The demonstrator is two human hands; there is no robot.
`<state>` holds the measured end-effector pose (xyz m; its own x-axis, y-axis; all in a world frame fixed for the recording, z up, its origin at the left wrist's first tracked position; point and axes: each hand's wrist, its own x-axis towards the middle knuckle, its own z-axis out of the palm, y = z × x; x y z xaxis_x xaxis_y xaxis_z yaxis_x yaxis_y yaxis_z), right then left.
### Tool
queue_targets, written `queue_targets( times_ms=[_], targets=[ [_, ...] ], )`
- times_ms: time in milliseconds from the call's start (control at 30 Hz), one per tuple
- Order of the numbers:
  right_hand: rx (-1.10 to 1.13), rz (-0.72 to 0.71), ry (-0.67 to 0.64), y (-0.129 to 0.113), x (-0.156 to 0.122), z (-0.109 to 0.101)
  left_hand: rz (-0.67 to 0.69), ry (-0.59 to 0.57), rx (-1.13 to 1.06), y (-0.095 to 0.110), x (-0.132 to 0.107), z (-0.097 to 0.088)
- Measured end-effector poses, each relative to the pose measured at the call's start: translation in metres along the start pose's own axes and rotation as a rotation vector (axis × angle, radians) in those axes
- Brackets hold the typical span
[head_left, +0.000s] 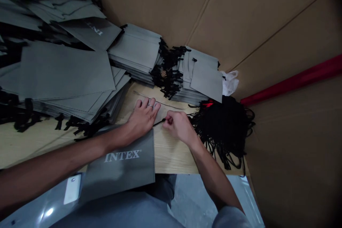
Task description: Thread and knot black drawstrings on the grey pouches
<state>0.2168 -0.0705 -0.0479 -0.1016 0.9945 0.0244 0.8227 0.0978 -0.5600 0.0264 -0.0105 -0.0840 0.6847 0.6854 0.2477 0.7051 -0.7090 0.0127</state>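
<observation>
Pale tabletop (171, 160), grey white-lettered bag (121, 172)

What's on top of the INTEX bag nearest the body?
The left forearm and left hand cross over the INTEX bag's upper part. A black cord, pinched by the right hand, shows near its upper right corner. What lies directly beneath forearm and hand is covered.

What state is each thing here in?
Left grip: open, palm down
Right grip: closed on black cord
Black cord: pulled straight
INTEX bag: flat, logo up, overhanging table
Grey bags: stacked, some askew
Cord bundle: heaped
Plastic bag: crumpled
Red strip: slanting
</observation>
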Motion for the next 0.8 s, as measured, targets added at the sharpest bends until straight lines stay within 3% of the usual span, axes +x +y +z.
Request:
queue_targets(
  times_ms=[167,533,700,800],
  targets=[
    [-0.020,0.068,0.052,-0.004,0.003,0.007,0.014,-0.020,-0.001,0.000,0.000,-0.001],
    [0.169,-0.029,-0.109,0.014,0.002,-0.015,-0.026,-0.041,-0.008,0.003,-0.001,-0.010],
    [0.068,-0.094,-0.038,0.013,0.000,-0.024,-0.026,-0.046,-0.033,0.002,0.000,-0.012],
    [0.042,-0.127,-0.072,0.010,0.001,-0.019,-0.033,-0.049,-0.038,0.003,0.000,-0.015]
  ],
)
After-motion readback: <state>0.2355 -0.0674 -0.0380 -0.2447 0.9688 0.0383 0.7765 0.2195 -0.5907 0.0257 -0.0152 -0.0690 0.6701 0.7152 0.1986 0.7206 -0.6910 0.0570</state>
